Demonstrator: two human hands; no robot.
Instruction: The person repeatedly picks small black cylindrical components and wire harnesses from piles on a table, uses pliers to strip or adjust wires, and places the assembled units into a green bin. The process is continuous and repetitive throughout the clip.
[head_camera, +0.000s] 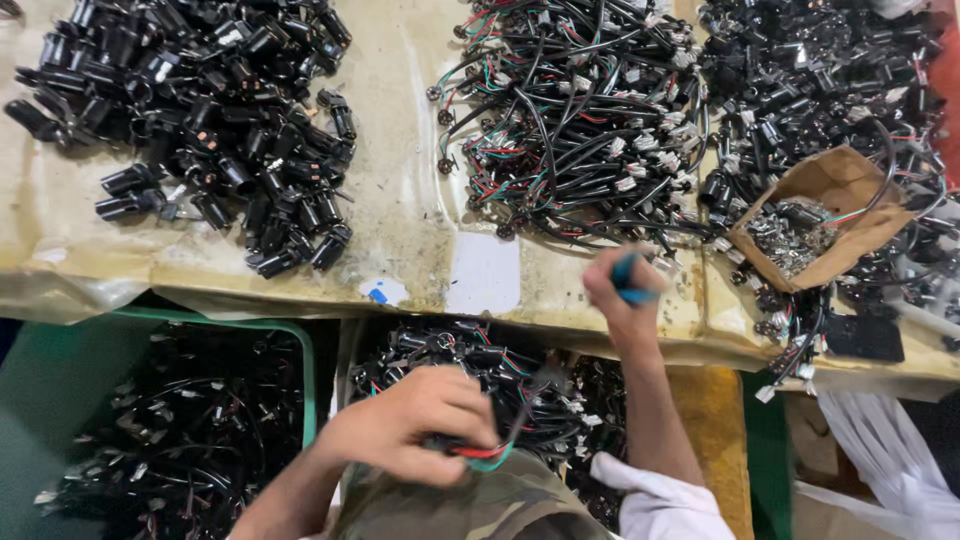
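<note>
closest to the head camera was a fold of camouflage cloth (470, 505) at the bottom edge, with a white cloth (665, 500) beside it. just above it the left hand (415, 425) sat blurred, its grip pressed together around a small bundle of red, green and black wires (480, 455) that poked out under the fingers; it was held over an open box of wired black parts (520, 385) below the desk edge. the right hand (625, 295) was raised further out, over the front edge of the desk (400, 220), its grip pinched on a small teal tool (630, 280), which was too blurred to tell what kind. to the left of the box stood a green bin (290, 345) holding more dark wired pieces. on the desk, covered in a worn yellowish sheet, a heap of black cylindrical parts (210, 120) lay at the far left, well apart from the hands. a tangled pile of wire harnesses (580, 120) with white connectors lay in the middle, just beyond the right hand. at the far right was another pile of black wired parts (820, 80), and among it a torn cardboard tray (830, 215) with small shiny metal pieces inside. a white patch (485, 272) and a smaller white and blue scrap (383, 291) were stuck on the sheet near the front edge, between the two hands. a white plastic bag (880, 460) hung at the lower right.
</note>
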